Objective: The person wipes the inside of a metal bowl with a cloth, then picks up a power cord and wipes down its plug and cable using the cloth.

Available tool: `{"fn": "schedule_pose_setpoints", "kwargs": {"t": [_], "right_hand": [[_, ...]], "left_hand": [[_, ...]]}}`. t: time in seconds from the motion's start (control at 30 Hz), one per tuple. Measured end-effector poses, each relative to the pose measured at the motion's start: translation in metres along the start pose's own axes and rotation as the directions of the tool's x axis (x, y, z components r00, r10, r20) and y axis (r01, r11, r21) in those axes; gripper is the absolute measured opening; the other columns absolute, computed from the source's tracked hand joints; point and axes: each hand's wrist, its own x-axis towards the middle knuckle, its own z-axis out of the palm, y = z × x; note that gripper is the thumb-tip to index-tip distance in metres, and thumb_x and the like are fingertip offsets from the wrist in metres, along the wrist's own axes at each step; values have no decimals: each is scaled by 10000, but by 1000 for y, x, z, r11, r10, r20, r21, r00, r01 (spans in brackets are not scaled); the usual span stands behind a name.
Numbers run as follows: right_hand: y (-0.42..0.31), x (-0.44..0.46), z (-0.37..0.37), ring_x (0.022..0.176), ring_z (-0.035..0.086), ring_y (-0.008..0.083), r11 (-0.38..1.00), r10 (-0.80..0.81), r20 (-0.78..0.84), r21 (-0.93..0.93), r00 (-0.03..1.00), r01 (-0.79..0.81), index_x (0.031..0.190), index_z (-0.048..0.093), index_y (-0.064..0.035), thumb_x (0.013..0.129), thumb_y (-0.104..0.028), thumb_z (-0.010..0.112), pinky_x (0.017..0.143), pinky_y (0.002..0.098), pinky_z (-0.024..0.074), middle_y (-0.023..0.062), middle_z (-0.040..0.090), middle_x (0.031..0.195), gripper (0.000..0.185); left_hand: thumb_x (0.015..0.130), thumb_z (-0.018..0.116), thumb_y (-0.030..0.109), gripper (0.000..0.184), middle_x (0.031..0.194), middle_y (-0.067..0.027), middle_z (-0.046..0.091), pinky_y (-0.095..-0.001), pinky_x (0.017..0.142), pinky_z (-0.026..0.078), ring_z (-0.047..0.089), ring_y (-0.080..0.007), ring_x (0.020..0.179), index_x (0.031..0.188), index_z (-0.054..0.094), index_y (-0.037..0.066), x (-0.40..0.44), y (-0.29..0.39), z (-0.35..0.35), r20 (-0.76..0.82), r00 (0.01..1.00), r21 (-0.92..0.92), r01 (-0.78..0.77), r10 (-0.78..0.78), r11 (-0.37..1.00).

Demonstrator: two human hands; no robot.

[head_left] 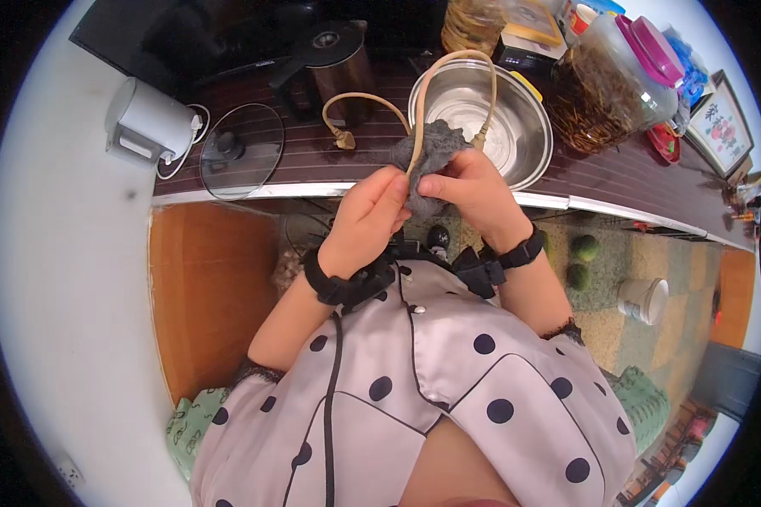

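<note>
A beige power cord (438,72) loops up over a metal pot (528,135) and passes through a dark grey cloth (444,148). My left hand (366,215) is closed, pinching the cord and the cloth's left edge between thumb and fingers. With its thumb on the cloth, my right hand (479,196) is closed around the cloth's right side. The cord's plug (343,139) hangs over the counter at the left, and its other end reaches down behind my right hand.
On the counter (313,160) are a glass lid (243,152), a grey kettle (150,122), a dark pitcher (338,72) and a large jar with a pink lid (604,93). A white bucket (643,301) and green round objects (583,248) are on the floor.
</note>
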Motion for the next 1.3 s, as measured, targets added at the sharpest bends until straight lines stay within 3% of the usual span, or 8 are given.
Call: {"fn": "schedule_pose_setpoints", "kwargs": {"t": [0.17, 0.3, 0.4, 0.53, 0.67, 0.93, 1.07, 1.3], "right_hand": [[1, 2, 20, 737, 584, 80, 998, -41, -186, 46, 982, 50, 917, 660, 8, 827, -203, 714, 664, 227, 483, 22, 655, 837, 236], [-7, 9, 15, 693, 561, 64, 999, -25, -403, -42, 915, 9, 904, 663, 0, 870, -262, 666, 631, 216, 466, 23, 649, 811, 265], [-49, 23, -25, 614, 530, 63, 933, -170, -516, 191, 840, 306, 882, 652, -54, 888, -305, 640, 539, 215, 401, 14, 637, 777, 251], [-33, 8, -19, 553, 464, 36, 981, -178, -449, -12, 875, 194, 856, 631, -70, 918, -332, 594, 506, 184, 351, -25, 589, 707, 272], [-24, 7, -20, 611, 510, 44, 993, -101, -375, 21, 922, 117, 892, 621, -59, 936, -319, 569, 550, 185, 400, -24, 606, 745, 269], [-15, -9, -24, 872, 596, 118, 961, -249, -130, 93, 960, 262, 1171, 546, 6, 878, -13, 482, 734, 235, 474, 57, 624, 1069, 301], [-5, -6, -23, 866, 594, 107, 958, -126, -249, 220, 960, 183, 1144, 576, 12, 871, -35, 532, 743, 236, 476, 47, 637, 1042, 281], [2, -3, -1, 828, 573, 64, 997, -69, -199, -55, 978, 59, 1042, 647, -4, 873, -105, 597, 730, 226, 475, 12, 652, 945, 203]], "left_hand": [[1006, 405, 281, 245, 666, 32, 420, -185, 479, 278, 354, -41, 552, 904, 491, 76, 3, -1, 1, 6, 1000, -8, 13, -13, 1000], [1000, 412, 251, 243, 655, 33, 437, -196, 486, 302, 381, -48, 556, 863, 489, 66, 2, 9, 5, 61, 992, 232, -124, 113, 965], [991, 432, 240, 267, 631, 35, 437, -205, 490, 314, 390, -53, 547, 801, 491, 63, -12, 3, 15, 227, 955, 333, -261, 192, 906], [1007, 394, 298, 298, 606, 54, 352, -209, 437, 239, 297, -52, 495, 817, 457, 78, -1, 11, 1, -72, 992, -6, -105, 104, 994], [1014, 363, 308, 313, 599, 49, 319, -203, 440, 207, 251, -40, 502, 838, 455, 66, 0, 19, -5, 31, 999, -234, -17, 25, 972], [978, 392, 245, 275, 649, 18, 391, -200, 454, 241, 301, -49, 509, 1043, 495, -1, 7, 16, -7, 89, 995, -277, -19, 45, 961], [887, 427, 144, 315, 716, -10, 450, -193, 477, 279, 350, -56, 543, 1156, 472, -13, 9, 16, -7, 113, 993, -199, -10, 33, 980], [873, 441, 161, 385, 774, -43, 505, -202, 503, 320, 404, -81, 577, 1222, 432, -1, 10, 11, -7, 138, 989, -142, -30, 50, 989]]}}
